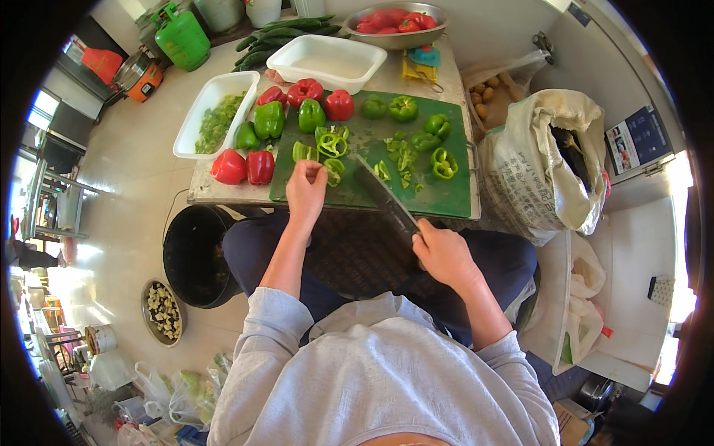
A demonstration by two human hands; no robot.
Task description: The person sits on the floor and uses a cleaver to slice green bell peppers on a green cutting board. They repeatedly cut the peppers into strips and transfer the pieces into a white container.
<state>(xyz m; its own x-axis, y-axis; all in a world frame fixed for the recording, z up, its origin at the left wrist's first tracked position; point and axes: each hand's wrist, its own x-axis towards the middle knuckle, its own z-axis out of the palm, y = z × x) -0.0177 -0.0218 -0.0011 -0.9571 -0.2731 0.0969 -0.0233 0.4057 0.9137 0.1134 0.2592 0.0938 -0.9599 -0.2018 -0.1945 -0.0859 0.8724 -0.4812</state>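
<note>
My right hand (444,251) grips the handle of a Chinese cleaver (386,196). Its dark, broad blade slants up and left over the green cutting board (440,198). My left hand (307,187) is raised at the board's front left, thumb and fingers drawn together; whether something small is pinched there cannot be made out. Right beside those fingertips lies a cut green pepper piece (334,172), with more pepper sections (332,144) behind. Chopped green pepper (400,153) lies right of the blade. A halved green pepper (444,163) and several cored ones (404,108) sit farther right.
Whole red peppers (260,167) and green peppers (269,119) border the board's left side. Beyond are a white tub of chopped green pieces (185,146), another white tub (329,78), cucumbers (279,40) and a steel bowl (399,40) of red peppers. A black bucket (192,251) stands left; a woven sack (519,178) right.
</note>
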